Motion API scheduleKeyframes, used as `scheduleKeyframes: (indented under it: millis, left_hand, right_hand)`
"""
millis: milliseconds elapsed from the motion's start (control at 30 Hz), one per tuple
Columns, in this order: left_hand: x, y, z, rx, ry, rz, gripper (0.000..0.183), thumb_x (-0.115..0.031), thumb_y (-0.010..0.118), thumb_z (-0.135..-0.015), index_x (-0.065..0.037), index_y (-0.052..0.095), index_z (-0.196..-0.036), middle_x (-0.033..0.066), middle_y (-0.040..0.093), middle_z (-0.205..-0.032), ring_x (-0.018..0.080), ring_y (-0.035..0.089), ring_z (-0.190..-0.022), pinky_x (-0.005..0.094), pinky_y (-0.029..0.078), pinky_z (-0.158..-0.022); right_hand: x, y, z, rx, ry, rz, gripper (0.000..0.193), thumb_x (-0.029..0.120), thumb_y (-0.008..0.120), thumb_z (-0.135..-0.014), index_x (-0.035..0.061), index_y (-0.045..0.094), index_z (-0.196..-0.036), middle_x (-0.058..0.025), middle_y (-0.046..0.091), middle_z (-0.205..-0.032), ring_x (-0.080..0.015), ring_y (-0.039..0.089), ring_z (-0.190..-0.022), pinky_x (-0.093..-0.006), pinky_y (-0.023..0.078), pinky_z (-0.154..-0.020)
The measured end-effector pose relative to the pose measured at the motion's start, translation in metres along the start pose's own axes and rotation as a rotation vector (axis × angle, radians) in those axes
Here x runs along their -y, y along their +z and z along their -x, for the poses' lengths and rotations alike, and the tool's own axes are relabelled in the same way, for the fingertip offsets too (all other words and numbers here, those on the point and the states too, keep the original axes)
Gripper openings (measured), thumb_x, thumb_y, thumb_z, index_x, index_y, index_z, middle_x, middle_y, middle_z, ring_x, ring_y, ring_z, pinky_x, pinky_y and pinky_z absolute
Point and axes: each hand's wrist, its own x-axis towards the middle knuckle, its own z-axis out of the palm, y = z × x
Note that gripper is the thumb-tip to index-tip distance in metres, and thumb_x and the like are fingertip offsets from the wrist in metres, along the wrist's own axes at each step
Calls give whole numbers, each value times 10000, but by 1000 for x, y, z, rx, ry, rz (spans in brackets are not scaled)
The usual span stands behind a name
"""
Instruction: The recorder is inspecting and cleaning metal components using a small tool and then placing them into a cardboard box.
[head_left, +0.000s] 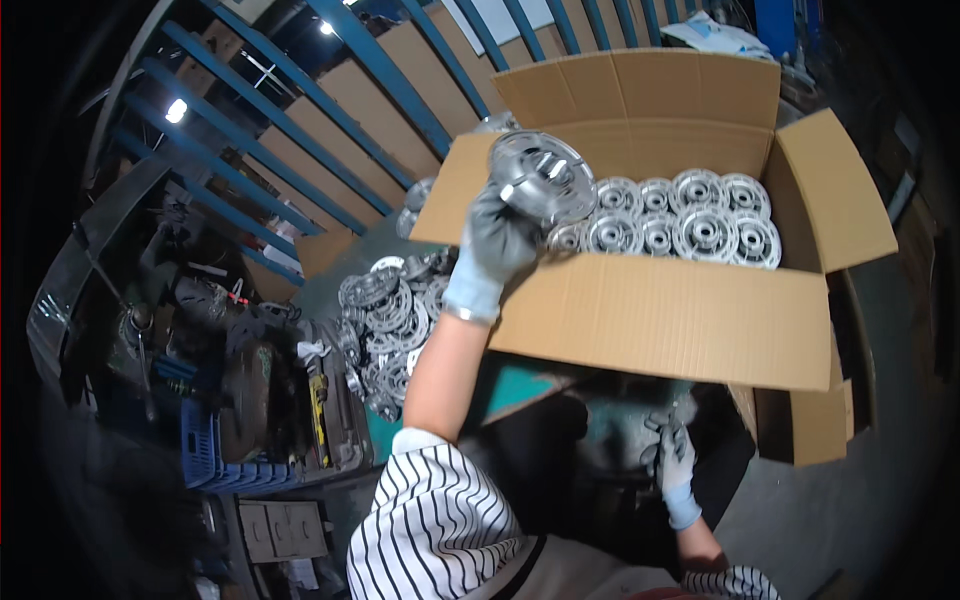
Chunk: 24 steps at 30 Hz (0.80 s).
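My left hand (pixel 497 238), in a grey-and-pale-blue glove, is raised at the left end of an open cardboard box (pixel 660 315). Its fingers grip the lower edge of a shiny round metal part (pixel 543 178), dished with a slotted middle, held tilted above the box's left side. Inside the box, similar round metal parts (pixel 705 233) stand in rows, their ringed faces upward. Low on the right, my right hand (pixel 677 455), gloved too, hangs near my dark-clothed leg. Its fingers are loosely bent and apart, and I see nothing held in them.
Left of the box, a loose pile of metal rings and discs (pixel 390 315) covers a green table (pixel 510 388). Blue metal bars (pixel 385 75) rise behind it. A blue plastic crate (pixel 200 445) stands at the left, and another cardboard box (pixel 805 425) sits low on the right.
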Motion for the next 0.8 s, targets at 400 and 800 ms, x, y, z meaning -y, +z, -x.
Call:
scheduleKeyframes:
  millis: [400, 800]
  left_hand:
    - [-121, 87, 218, -577, -1019, 1912, 544, -483, 386, -920, -97, 457, -1296, 119, 536, -1244, 312, 536, -1113, 544, 424, -973]
    - [-104, 103, 251, -377, -912, 1835, 686, -613, 229, -931, -88, 410, -1334, 94, 508, -1274, 255, 520, -1138, 462, 464, -927]
  right_hand:
    - [75, 58, 66, 21, -183, 34, 563, 418, 423, -970, -53, 453, -1277, -71, 645, -828, -52, 405, -380, -189, 292, -366]
    - [65, 61, 91, -50, -129, -1, 396, 273, 455, -979, -55, 532, -1187, -64, 643, -847, -45, 410, -387, -176, 298, -357]
